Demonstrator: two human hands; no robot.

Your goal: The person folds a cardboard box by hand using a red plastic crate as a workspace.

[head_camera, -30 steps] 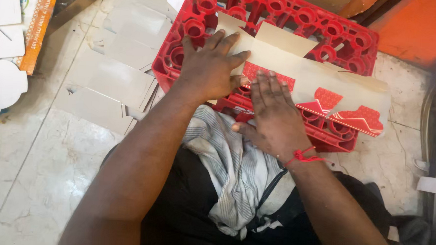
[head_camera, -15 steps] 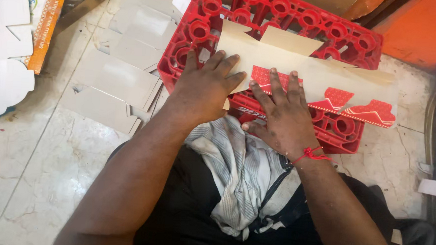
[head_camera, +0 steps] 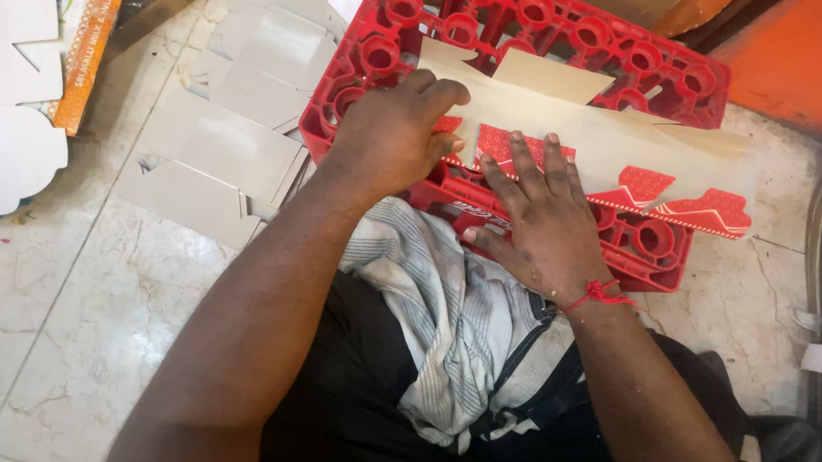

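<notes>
Marble floor carries a red bottle crate (head_camera: 626, 59) with a flat cardboard box blank (head_camera: 613, 138) lying across its top. Left hand (head_camera: 392, 136) presses the blank's near-left end, fingers curled; right hand (head_camera: 543, 224) lies flat, fingers spread, on the blank's near edge. More blanks (head_camera: 219, 146) lie left of the crate.

Head view, steeply down, close.

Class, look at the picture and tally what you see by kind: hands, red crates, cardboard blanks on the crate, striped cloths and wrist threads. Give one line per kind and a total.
Hands: 2, the left hand and the right hand
Red plastic crate: 1
Flat cardboard blank lying on the crate: 1
Striped cloth: 1
Red wrist thread: 1
Total: 6
</notes>
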